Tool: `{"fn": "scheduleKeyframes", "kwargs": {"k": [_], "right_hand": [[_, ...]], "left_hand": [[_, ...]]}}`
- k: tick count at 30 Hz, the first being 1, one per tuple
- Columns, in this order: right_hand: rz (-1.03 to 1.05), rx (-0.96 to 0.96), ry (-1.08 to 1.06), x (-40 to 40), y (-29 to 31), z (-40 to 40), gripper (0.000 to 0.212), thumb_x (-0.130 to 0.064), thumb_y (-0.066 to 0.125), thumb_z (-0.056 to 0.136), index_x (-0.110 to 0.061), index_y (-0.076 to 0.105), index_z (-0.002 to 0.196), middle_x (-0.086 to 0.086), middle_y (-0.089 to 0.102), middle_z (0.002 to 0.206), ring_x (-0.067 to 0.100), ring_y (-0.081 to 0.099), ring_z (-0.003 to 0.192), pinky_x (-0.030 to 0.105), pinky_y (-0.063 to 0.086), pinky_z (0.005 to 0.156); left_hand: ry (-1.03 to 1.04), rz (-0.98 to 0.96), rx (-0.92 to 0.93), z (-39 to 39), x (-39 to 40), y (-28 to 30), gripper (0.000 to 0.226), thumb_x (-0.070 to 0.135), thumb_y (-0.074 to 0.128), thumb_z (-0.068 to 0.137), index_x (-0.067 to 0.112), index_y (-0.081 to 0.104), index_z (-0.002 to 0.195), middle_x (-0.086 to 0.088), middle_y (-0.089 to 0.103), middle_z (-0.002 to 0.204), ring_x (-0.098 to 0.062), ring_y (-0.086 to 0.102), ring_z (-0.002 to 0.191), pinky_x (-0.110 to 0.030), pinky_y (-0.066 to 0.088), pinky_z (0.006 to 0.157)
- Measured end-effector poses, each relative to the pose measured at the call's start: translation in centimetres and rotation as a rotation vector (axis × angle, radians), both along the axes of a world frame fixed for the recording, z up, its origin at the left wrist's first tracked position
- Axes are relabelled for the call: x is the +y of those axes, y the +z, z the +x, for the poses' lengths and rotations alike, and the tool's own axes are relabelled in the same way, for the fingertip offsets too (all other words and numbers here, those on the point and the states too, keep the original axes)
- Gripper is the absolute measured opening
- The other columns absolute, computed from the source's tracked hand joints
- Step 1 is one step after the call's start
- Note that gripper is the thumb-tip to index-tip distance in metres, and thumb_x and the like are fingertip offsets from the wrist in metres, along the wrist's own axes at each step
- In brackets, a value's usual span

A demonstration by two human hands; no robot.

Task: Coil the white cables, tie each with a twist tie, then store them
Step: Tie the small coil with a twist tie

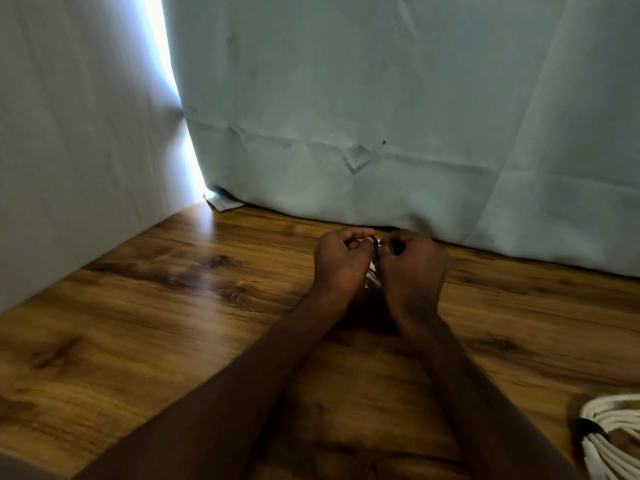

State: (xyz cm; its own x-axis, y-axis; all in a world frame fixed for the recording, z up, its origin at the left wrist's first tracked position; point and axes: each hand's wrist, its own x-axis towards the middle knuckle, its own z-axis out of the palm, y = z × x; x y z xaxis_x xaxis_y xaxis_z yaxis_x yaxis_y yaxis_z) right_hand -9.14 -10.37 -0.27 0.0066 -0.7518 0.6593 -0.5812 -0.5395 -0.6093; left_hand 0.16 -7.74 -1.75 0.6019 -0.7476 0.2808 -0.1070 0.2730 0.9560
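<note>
Both hands meet over the wooden table (173,306), near its far edge. My left hand (341,261) and my right hand (412,268) have their fingers curled around a small bundle of white cable (373,275), which shows only as a sliver between them. At the fingertips a thin dark twist tie (375,242) peeks out, pinched from both sides. Most of the bundle is hidden by the hands. A second coil of white cable (613,441), bound with a dark tie, lies at the bottom right corner.
A pale grey-green curtain (381,116) hangs right behind the hands, touching the table's far edge. A white wall (69,133) borders the table on the left, with a bright slit of light between wall and curtain.
</note>
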Motion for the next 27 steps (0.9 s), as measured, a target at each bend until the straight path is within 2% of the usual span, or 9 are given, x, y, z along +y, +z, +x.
{"fn": "scheduleKeyframes", "kwargs": {"k": [5, 9, 11, 13, 15, 17, 20, 23, 27], "right_hand": [[-0.05, 0.1, 0.057, -0.3, 0.2, -0.6, 0.015, -0.013, 0.069, 0.087, -0.011, 0.08, 0.097, 0.011, 0.075, 0.094, 0.029, 0.069, 0.087, 0.029, 0.036, 0.069], [-0.053, 0.215, 0.109, -0.7, 0.5, -1.0, 0.018, -0.015, 0.067, 0.092, -0.01, 0.078, 0.105, 0.012, 0.07, 0.1, 0.031, 0.064, 0.093, 0.031, 0.032, 0.071], [-0.056, 0.234, 0.133, -0.8, 0.7, -1.1, 0.018, -0.015, 0.067, 0.092, -0.011, 0.078, 0.105, 0.012, 0.068, 0.099, 0.031, 0.063, 0.092, 0.03, 0.03, 0.07], [-0.081, 0.218, 0.146, -0.5, 0.8, -1.2, 0.02, -0.013, 0.067, 0.09, -0.012, 0.079, 0.106, 0.011, 0.067, 0.097, 0.029, 0.063, 0.09, 0.03, 0.028, 0.069], [-0.117, 0.169, 0.133, -0.3, 0.7, -1.2, 0.022, -0.011, 0.067, 0.086, -0.011, 0.077, 0.105, 0.01, 0.069, 0.096, 0.03, 0.064, 0.089, 0.031, 0.03, 0.069], [-0.131, 0.119, 0.095, -0.3, 0.5, -1.0, 0.021, -0.011, 0.067, 0.083, -0.008, 0.075, 0.102, 0.012, 0.07, 0.096, 0.033, 0.064, 0.09, 0.035, 0.036, 0.073], [-0.118, 0.127, 0.0, -0.5, 0.1, -0.8, 0.014, -0.013, 0.069, 0.088, -0.008, 0.076, 0.099, 0.015, 0.066, 0.097, 0.037, 0.061, 0.095, 0.038, 0.04, 0.077], [-0.105, 0.136, -0.021, -0.5, -0.2, -0.7, 0.014, -0.016, 0.068, 0.092, -0.011, 0.078, 0.101, 0.014, 0.065, 0.102, 0.035, 0.057, 0.1, 0.037, 0.039, 0.078], [-0.046, 0.064, 0.057, -0.7, -0.3, -0.4, 0.017, -0.017, 0.07, 0.09, -0.013, 0.08, 0.104, 0.012, 0.063, 0.101, 0.032, 0.057, 0.101, 0.03, 0.036, 0.08]], "left_hand": [[-0.024, -0.011, 0.008, 0.3, -0.1, 0.0, 0.016, 0.006, 0.068, 0.094, 0.01, 0.078, 0.106, -0.02, 0.077, 0.09, -0.038, 0.074, 0.091, -0.051, 0.062, 0.085], [-0.084, -0.034, 0.051, 0.7, 0.0, 0.0, 0.017, 0.001, 0.066, 0.094, 0.005, 0.077, 0.107, -0.014, 0.079, 0.09, -0.027, 0.077, 0.087, -0.042, 0.063, 0.085], [-0.12, -0.041, 0.075, 0.8, 0.1, 0.1, 0.019, 0.0, 0.064, 0.095, 0.002, 0.076, 0.11, -0.016, 0.078, 0.095, -0.027, 0.076, 0.091, -0.041, 0.062, 0.087], [-0.157, -0.058, 0.124, 0.9, 0.3, 0.3, 0.021, -0.002, 0.063, 0.096, -0.001, 0.074, 0.113, -0.019, 0.078, 0.101, -0.026, 0.076, 0.093, -0.04, 0.062, 0.088], [-0.189, -0.068, 0.165, 0.9, 0.4, 0.5, 0.021, -0.003, 0.062, 0.097, -0.002, 0.074, 0.114, -0.019, 0.078, 0.101, -0.023, 0.075, 0.089, -0.035, 0.062, 0.081], [-0.208, -0.07, 0.199, 0.8, 0.4, 0.5, 0.021, -0.002, 0.062, 0.097, -0.001, 0.074, 0.115, -0.017, 0.078, 0.098, -0.019, 0.075, 0.082, -0.032, 0.061, 0.074], [-0.21, -0.073, 0.246, 0.7, 0.1, 0.4, 0.021, -0.005, 0.061, 0.096, -0.003, 0.073, 0.114, -0.016, 0.076, 0.09, -0.015, 0.071, 0.069, -0.032, 0.058, 0.073], [-0.216, -0.069, 0.3, 0.7, 0.0, 0.4, 0.02, -0.005, 0.06, 0.097, -0.003, 0.072, 0.113, -0.013, 0.074, 0.083, -0.014, 0.069, 0.064, -0.03, 0.056, 0.066], [-0.225, -0.072, 0.393, 0.8, 0.2, 0.5, 0.018, -0.005, 0.058, 0.097, -0.003, 0.072, 0.108, -0.017, 0.074, 0.085, -0.014, 0.067, 0.059, -0.028, 0.057, 0.06]]}}
